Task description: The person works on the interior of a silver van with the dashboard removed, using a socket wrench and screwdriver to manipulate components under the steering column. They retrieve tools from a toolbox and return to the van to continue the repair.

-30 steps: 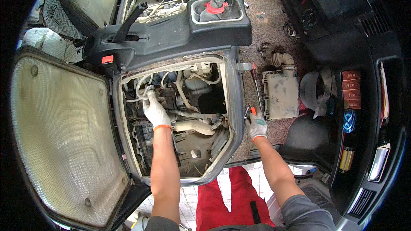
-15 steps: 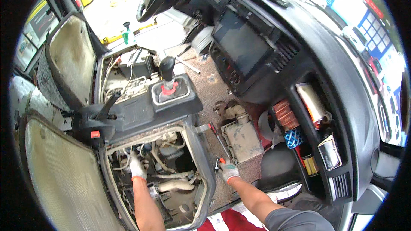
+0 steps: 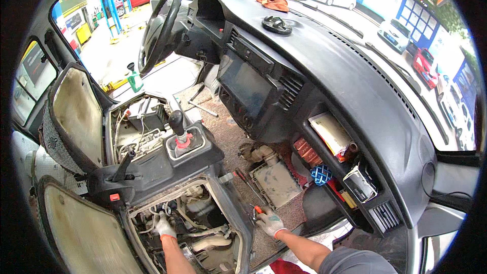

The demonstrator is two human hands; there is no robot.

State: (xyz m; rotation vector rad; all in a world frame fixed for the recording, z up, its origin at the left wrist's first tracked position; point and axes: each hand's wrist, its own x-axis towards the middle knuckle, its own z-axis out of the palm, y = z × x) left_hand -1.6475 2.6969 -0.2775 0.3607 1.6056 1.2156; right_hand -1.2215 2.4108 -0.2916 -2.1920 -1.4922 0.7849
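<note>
My left hand [image 3: 165, 226], in a white knitted glove, reaches down into the engine bay [image 3: 245, 233] beneath the raised passenger seat. Its fingers are closed beside a pale hose [image 3: 147, 227]; whatever lies between them is hidden. Over the carpet just right of the opening, my gloved right hand [image 3: 271, 223] grips a small tool with an orange-red handle [image 3: 259, 209]; its exact kind is not clear. A long screwdriver [image 3: 246, 183] with a red-and-black handle lies on the floor close by. Alongside it rests a dusty air filter housing [image 3: 276, 183].
Left of the bay, the seat cushion [image 3: 83, 231] is tipped up. A gear lever [image 3: 177, 124] rises from the black console [image 3: 152, 171], with a second opened bay [image 3: 147, 127] beyond. A metal bar [image 3: 203, 108] lies on the carpet. Dashboard shelves [image 3: 329, 132] hold papers and boxes.
The view has tilted up, showing more windshield and dashboard. My left hand stays in the bay beside the hoses, and my right hand still holds the orange-red tool near the opening's edge.
</note>
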